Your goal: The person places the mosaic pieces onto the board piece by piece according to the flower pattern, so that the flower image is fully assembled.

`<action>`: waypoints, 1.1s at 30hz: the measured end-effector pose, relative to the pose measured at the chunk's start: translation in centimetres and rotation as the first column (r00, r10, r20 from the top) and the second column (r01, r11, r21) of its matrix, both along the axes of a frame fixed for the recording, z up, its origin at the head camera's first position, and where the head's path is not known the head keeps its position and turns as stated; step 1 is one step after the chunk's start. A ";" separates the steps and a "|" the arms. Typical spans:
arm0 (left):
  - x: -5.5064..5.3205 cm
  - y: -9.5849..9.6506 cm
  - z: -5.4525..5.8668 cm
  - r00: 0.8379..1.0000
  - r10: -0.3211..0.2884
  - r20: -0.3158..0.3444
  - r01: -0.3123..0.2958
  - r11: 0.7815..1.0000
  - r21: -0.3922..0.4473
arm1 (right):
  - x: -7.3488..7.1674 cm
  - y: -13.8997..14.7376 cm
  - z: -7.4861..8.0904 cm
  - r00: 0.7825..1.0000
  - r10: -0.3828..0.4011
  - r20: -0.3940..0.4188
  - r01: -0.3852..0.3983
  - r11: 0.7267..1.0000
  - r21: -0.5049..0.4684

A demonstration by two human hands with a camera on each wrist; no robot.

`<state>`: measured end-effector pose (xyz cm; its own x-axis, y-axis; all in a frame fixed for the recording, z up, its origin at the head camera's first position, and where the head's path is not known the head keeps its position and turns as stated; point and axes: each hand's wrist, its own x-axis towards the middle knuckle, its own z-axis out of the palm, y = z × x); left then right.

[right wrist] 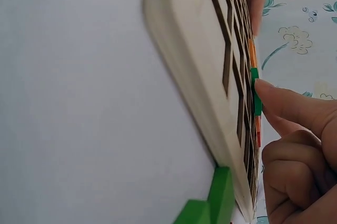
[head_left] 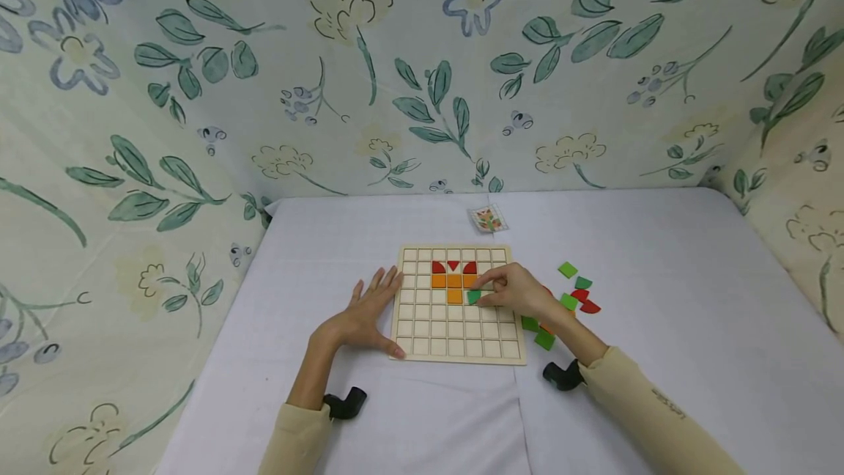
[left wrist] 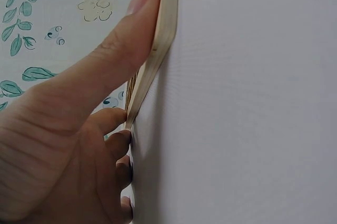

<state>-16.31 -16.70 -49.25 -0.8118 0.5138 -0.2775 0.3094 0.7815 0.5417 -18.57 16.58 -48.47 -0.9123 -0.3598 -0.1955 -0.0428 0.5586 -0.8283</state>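
A wooden grid board [head_left: 459,359] lies on the white-covered table. Near its upper middle, red pieces [head_left: 438,267] form a row above several orange squares [head_left: 454,281]. Thumb and index finger of my right hand [head_left: 517,290] pinch a dark green piece [head_left: 474,297] at the cell right of the lowest orange square. In the right wrist view this green piece [right wrist: 257,93] sits at the grid's surface, the other fingers curled. My left hand [head_left: 363,321] is spread along the board's left edge, its thumb on the near-left corner. The left wrist view shows the thumb [left wrist: 124,45] against the board's rim.
Loose green pieces [head_left: 544,340] and red pieces [head_left: 590,307] lie right of the board, some partly hidden by my right forearm. A small picture card [head_left: 488,219] lies behind the board. Black wrist devices [head_left: 347,403] show at both cuffs. Floral cloth [head_left: 435,130] hangs behind the table.
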 end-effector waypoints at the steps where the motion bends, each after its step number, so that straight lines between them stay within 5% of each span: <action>1: 0.0 0.0 0.0 1.000 -0.001 0.001 0.001 1.000 0.000 | 0.0 0.0 -0.1 1.000 0.002 -0.002 -0.002 1.000 -0.004; 22: 0.0 0.0 0.1 1.000 -0.003 -0.002 0.003 1.000 0.012 | -0.1 -0.8 -0.1 0.999 -0.036 0.021 0.037 0.999 -0.031; 33: -0.1 0.0 -0.2 1.000 -0.008 -0.006 0.008 1.000 -0.002 | 0.8 3.6 0.9 0.989 -0.146 0.035 0.145 0.989 0.025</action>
<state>-16.42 -16.73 -49.46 -0.8091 0.5200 -0.2738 0.3189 0.7798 0.5387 -17.77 20.14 -47.60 -0.9466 -0.2192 -0.2363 0.0703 0.5751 -0.8150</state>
